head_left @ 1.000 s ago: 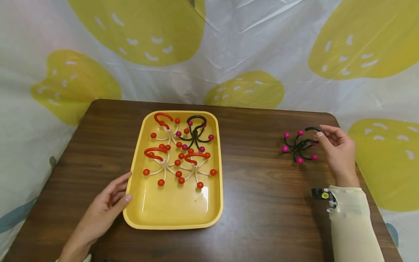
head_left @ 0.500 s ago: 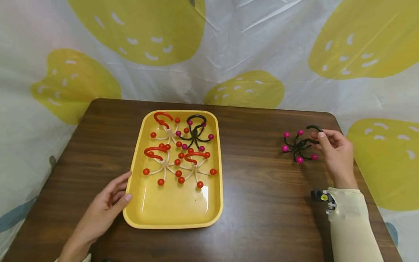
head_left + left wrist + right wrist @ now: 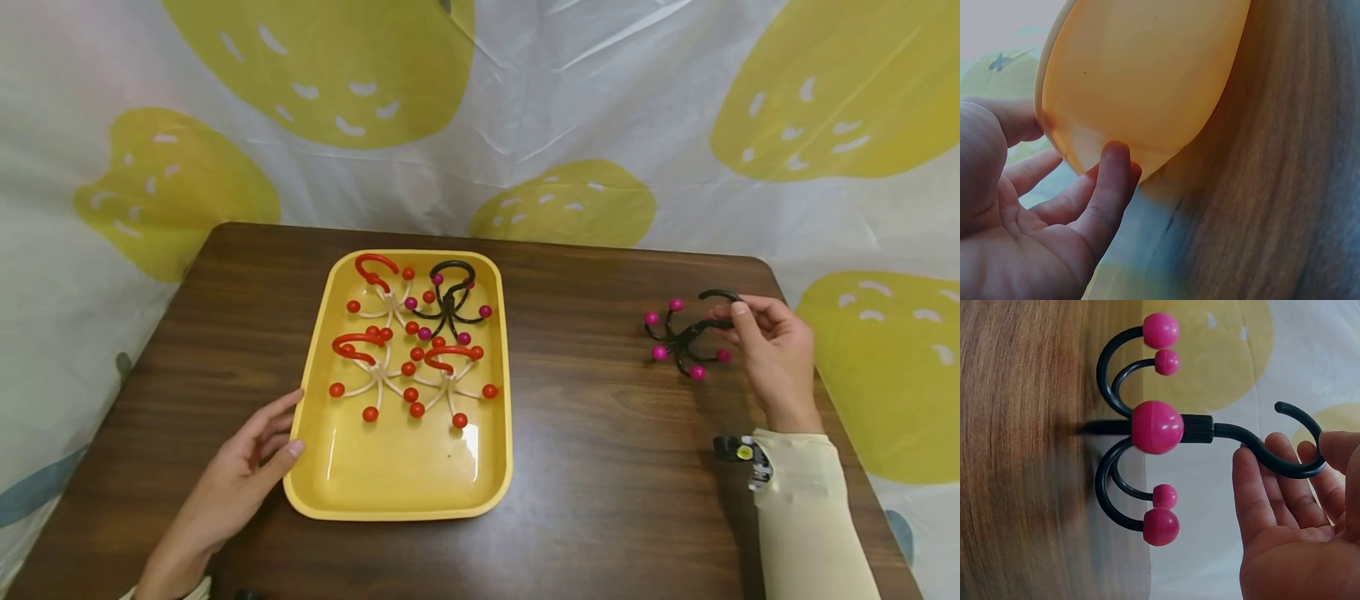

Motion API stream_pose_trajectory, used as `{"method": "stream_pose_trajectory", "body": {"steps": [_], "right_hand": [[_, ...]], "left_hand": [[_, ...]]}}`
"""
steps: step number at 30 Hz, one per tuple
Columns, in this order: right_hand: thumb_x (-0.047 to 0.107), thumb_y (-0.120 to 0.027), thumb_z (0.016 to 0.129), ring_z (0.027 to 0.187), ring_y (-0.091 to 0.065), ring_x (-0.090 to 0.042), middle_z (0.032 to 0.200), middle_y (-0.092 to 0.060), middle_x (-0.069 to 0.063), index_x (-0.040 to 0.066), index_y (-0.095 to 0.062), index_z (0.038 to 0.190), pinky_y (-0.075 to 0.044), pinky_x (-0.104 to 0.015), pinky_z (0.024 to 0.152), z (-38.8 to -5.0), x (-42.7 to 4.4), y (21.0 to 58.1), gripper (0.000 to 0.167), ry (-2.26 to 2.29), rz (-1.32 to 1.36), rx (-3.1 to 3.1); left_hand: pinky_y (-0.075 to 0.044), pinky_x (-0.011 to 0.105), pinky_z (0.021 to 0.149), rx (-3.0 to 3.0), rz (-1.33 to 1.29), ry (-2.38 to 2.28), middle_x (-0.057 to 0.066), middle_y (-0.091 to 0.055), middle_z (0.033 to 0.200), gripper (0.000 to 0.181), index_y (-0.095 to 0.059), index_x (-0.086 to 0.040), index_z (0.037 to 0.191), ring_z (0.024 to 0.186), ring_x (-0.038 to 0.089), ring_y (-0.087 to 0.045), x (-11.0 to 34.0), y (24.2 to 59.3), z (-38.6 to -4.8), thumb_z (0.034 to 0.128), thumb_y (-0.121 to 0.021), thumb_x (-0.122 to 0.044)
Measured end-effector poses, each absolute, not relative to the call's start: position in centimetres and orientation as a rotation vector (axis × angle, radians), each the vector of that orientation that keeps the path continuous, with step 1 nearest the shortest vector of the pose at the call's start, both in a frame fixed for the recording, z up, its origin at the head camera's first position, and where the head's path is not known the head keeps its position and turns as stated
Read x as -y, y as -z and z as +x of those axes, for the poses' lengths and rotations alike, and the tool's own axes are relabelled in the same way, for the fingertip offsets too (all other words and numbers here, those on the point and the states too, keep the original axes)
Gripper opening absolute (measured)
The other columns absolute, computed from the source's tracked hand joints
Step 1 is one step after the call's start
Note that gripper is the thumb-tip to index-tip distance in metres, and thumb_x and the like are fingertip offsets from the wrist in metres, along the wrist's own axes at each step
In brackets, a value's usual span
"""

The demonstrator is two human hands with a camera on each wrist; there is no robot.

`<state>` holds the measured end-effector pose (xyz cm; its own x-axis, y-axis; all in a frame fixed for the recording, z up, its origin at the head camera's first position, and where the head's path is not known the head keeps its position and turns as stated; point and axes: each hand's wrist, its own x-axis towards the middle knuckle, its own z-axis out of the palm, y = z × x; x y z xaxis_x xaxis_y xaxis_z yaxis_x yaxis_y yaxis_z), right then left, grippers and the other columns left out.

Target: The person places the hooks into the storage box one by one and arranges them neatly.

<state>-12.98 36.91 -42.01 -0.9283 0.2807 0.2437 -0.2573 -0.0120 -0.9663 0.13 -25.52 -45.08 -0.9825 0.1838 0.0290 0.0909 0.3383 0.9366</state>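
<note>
On the right side of the head view, my right hand [image 3: 772, 350] pinches the curved top of a black hanging hook [image 3: 686, 335] between thumb and fingers. In the right wrist view, the hook [image 3: 1197, 428] shows several curved prongs tipped with pink balls. Its lower end is close to the tabletop; whether it touches is unclear. At the left side of a yellow tray [image 3: 397, 513], the fingertips and thumb of my left hand [image 3: 232, 483] touch the outer wall. The left wrist view shows loosely bent fingers [image 3: 1113, 175] against the tray [image 3: 1141, 81].
Inside the tray lie three white hanging hooks with red tops and red balls, including one at front left [image 3: 377, 371], and a black one [image 3: 448, 307] at back right. The brown wooden table [image 3: 592, 467] backs onto a lemon-print cloth [image 3: 525, 83].
The hook in my right hand has turned, so its pink balls sit in different places. My left hand and the tray stay where they were; the whole view shifts slightly.
</note>
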Motion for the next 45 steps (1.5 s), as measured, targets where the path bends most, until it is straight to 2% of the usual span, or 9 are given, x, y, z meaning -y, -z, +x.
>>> {"method": "stream_pose_trajectory", "body": {"steps": [3,7,20,27,34,45], "right_hand": [[0.006,-0.069,0.102,0.089,-0.079,-0.015,0.095,-0.081,-0.007,-0.004,-0.069,0.109,-0.063,-0.023,0.079,-13.0,-37.0,41.9,0.013,-1.995,-0.010,1.914],[0.005,-0.068,0.102,0.088,-0.079,-0.013,0.095,-0.081,-0.006,-0.005,-0.070,0.109,-0.063,-0.023,0.078,-13.1,-36.9,41.7,0.012,-1.970,0.014,1.940],[0.007,-0.069,0.102,0.088,-0.079,-0.010,0.096,-0.082,-0.003,-0.007,-0.070,0.113,-0.062,-0.022,0.079,-13.1,-35.9,40.6,0.017,-1.913,0.053,2.016],[0.006,-0.068,0.102,0.089,-0.078,-0.011,0.096,-0.081,-0.004,-0.018,-0.063,0.119,-0.063,-0.023,0.079,-12.8,-35.2,39.9,0.030,-1.891,0.111,2.024],[0.007,-0.067,0.104,0.090,-0.078,-0.011,0.098,-0.081,-0.003,-0.014,-0.067,0.118,-0.062,-0.019,0.080,-12.4,-34.2,38.7,0.026,-1.832,0.187,2.070],[0.001,-0.063,0.104,0.093,-0.079,-0.014,0.102,-0.081,-0.007,-0.018,-0.066,0.119,-0.062,-0.020,0.081,-11.9,-32.5,36.8,0.024,-1.827,0.316,2.054]], "left_hand": [[-0.057,0.016,0.090,-2.499,0.256,-1.747,0.017,-0.064,0.137,0.058,-0.041,-0.009,0.162,0.115,0.001,-0.066,25.4,45.0,0.2,0.1076,-0.059,-0.004],[-0.056,0.015,0.091,-2.507,0.243,-1.721,0.026,-0.061,0.138,0.057,-0.040,-0.009,0.163,0.116,-0.001,-0.065,25.4,44.9,0.1,0.1086,-0.059,-0.007],[-0.054,0.013,0.093,-2.516,0.229,-1.713,0.025,-0.061,0.138,0.058,-0.040,-0.011,0.163,0.117,-0.002,-0.064,25.5,44.9,0.2,0.1085,-0.059,-0.007],[-0.054,0.013,0.094,-2.513,0.224,-1.698,0.024,-0.061,0.139,0.058,-0.040,-0.013,0.163,0.118,-0.001,-0.064,25.5,45.0,0.1,0.1091,-0.059,-0.009],[-0.054,0.013,0.094,-2.511,0.244,-1.716,0.024,-0.061,0.138,0.057,-0.040,-0.011,0.163,0.118,-0.002,-0.064,25.5,44.9,0.1,0.1087,-0.058,-0.007],[-0.055,0.014,0.092,-2.512,0.253,-1.729,0.020,-0.063,0.136,0.057,-0.041,-0.010,0.162,0.117,-0.001,-0.065,25.5,45.1,0.2,0.1082,-0.059,-0.005]]}}
